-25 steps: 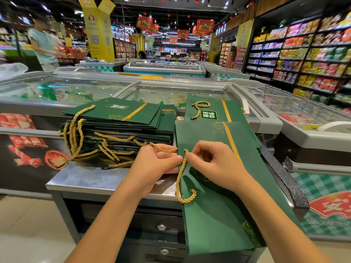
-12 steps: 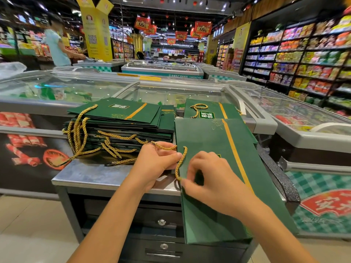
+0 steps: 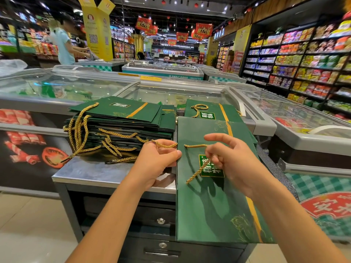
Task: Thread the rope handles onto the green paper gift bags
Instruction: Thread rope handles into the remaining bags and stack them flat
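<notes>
Supermarket freezers with curved glass lids [image 3: 171, 92] stretch behind the brushed steel counter top [image 3: 106, 173] you work at. At your left on it sits a tall stack of flat green paper bags [image 3: 121, 118], with gold cords spilling off its side. The flat green paper gift bag [image 3: 209, 205] you are working on lies just right of that stack, its near half hanging past the counter edge.

Your left hand [image 3: 157, 160] pinches this bag's left edge, thumb on top and fingers curled beneath. Your right hand [image 3: 233, 160] pinches the gold twisted rope handle [image 3: 197, 172] between thumb and bent fingers, with the index finger lifted clear. The rope's loose tail slants across the white-lettered label [image 3: 209, 172].

You look to be drawing the rope through a hole near that left edge. Pull low along the paper, not upward, because the stiff, creased card could tear at the hole. Brace with your left thumb close beside it. The cord looks slick and limp, so pinch it near the paper. Its tip is too blurred to show a knot.
</notes>
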